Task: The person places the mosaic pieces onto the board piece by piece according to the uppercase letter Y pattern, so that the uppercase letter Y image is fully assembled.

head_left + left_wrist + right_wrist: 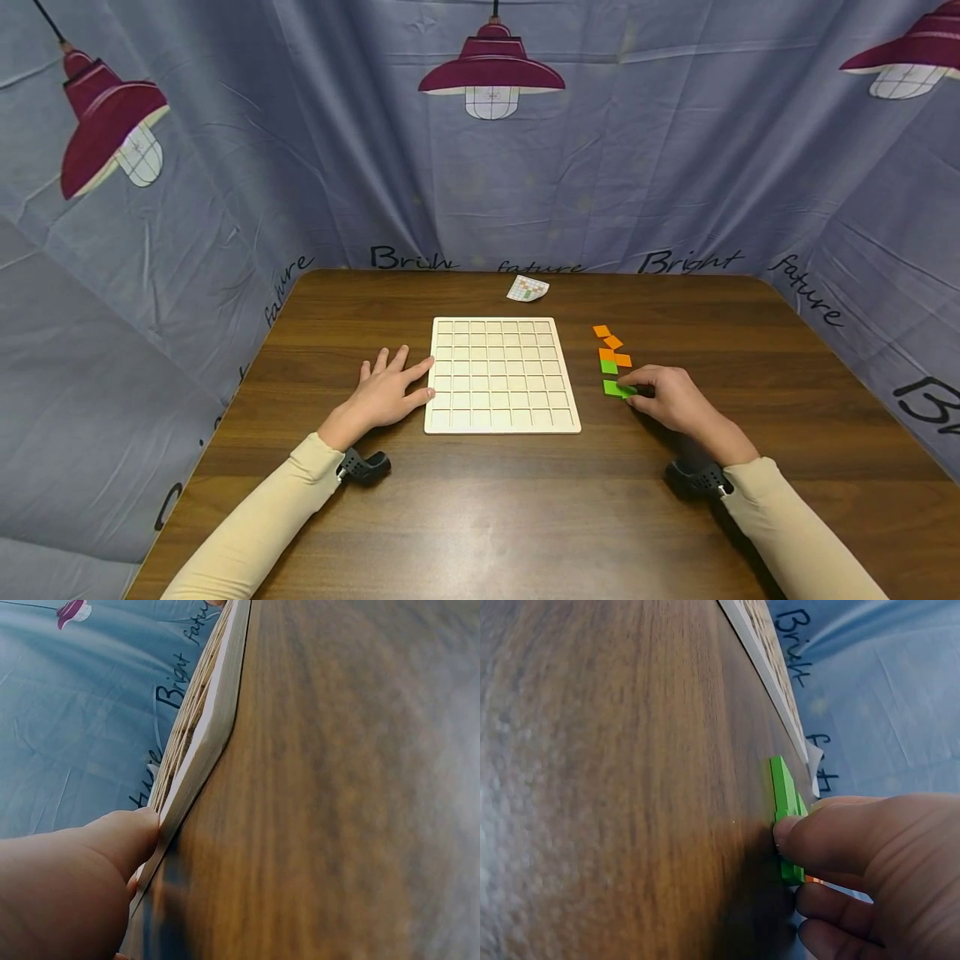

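On brown worktop [495,508], with left hand [382,396] spread and touching left edge of board [498,375], lift gently, without pushing other tiles [613,342], green tile [782,784] right of board, pinched by thumb and finger of right hand [667,398].

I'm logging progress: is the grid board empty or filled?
Empty: the grid board shows only bare, pale squares in the head view.

The pale square board [502,375] lies flat, gridded with shallow cells; the left hand [384,396] touches its left edge. To its right, the right hand [670,400] pinches a green tile [627,391] close against another, near four flat orange tiles [602,331].
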`<state>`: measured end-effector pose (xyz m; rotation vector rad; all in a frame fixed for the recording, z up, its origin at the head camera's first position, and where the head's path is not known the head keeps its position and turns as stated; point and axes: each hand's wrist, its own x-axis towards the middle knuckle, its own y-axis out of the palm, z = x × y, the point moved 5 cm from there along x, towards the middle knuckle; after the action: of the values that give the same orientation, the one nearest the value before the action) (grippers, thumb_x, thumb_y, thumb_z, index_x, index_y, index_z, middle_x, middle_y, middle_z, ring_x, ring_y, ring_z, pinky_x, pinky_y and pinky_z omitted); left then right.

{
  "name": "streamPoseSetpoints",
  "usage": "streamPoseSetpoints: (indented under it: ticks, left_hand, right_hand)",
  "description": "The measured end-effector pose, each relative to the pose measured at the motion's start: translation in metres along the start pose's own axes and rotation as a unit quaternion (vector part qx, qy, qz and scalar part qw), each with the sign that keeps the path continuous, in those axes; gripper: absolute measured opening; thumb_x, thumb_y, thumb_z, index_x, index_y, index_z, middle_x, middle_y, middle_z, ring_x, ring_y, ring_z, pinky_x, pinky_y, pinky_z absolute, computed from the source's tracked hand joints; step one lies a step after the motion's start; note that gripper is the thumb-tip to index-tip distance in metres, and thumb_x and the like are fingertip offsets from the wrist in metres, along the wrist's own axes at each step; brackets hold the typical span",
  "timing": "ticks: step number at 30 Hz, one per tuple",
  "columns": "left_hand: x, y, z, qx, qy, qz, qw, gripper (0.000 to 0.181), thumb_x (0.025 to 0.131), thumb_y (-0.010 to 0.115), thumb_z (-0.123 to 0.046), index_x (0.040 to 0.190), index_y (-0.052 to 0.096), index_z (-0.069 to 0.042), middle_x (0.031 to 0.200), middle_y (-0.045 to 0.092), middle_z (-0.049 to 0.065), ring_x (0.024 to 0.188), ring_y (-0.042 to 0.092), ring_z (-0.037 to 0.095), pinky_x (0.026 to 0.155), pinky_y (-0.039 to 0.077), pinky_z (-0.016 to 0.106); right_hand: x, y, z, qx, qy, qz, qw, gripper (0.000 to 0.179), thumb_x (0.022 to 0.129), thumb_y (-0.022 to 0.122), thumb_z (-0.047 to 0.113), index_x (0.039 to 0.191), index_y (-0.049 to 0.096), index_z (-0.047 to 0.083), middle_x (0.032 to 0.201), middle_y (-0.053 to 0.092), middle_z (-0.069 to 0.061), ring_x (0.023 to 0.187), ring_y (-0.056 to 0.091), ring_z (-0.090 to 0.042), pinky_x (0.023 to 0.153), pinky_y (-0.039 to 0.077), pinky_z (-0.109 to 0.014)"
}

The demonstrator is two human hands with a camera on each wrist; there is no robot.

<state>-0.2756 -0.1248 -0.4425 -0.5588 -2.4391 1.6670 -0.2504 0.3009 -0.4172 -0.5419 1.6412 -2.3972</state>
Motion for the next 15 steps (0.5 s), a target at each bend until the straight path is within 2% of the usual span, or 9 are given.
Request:
streamPoseSetpoints:
  ticks: [6,15]
  left_hand:
    - [-0.0001,-0.0010,-0.0009,0.003,-0.001,0.002,1.0000,0.063,0.103,0.050,-0.051,0.160,0.037,-0.027,0.168,0.019,0.027,0.152,0.009,0.059,0.115,0.010,0.080]
    - [-0.0017,0.0004,-0.0017,-0.003,-0.005,0.003,1.0000,0.063,0.103,0.051,-0.051,0.160,0.037,-0.028,0.168,0.018,0.027,0.153,0.008,0.059,0.115,0.009,0.079]
  right_hand:
    - [0.0010,-0.0004,0.0000,0.001,-0.007,-0.004,1.0000,0.022,0.081,0.081,0.001,0.103,0.080,0.004,0.104,0.076,-0.017,0.096,0.072,-0.034,0.086,0.057,-0.054]
    - [0.0072,-0.0054,0.0074,-0.006,-0.039,-0.021,0.9990,0.019,0.080,0.081,0.002,0.099,0.079,0.004,0.096,0.075,-0.010,0.080,0.064,-0.020,0.074,0.055,-0.041]
